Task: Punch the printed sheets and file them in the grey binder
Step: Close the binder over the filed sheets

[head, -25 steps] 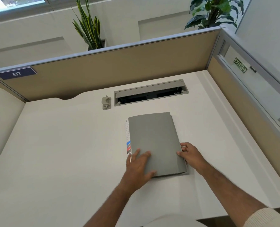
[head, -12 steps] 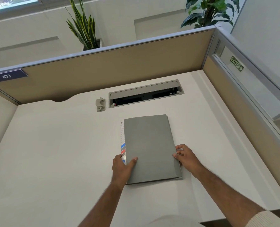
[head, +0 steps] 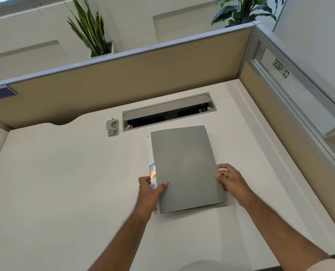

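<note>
Head view looks down on a white desk surface (head: 64,182) boxed in by tan partition panels. A flat grey binder with a matte card cover (head: 184,167) lies closed near the middle of the surface, a little toward the far edge, its long sides running away from the person. Along its left edge a strip of printed white sheet with small coloured blocks (head: 150,163) pokes out from under the cover. The left hand (head: 151,194) grips the binder's near left edge, thumb laid on top of the cover and fingers tucked down beside the protruding paper. The right hand (head: 231,182) pinches the right edge with curled fingertips. A small grey metal hole punch (head: 112,127) sits well apart, toward the far edge, just beside the left end of a grey recessed cable tray (head: 169,112) set into the surface.

My read is that this is the opening step: getting the cover lifted so the sheets can come out. Nothing looks punched yet, though the paper is mostly hidden. Next, the right edge needs raising and swinging over while the left hand keeps the spine side down; then the sheets must be drawn out squarely and carried to the punch.
</note>
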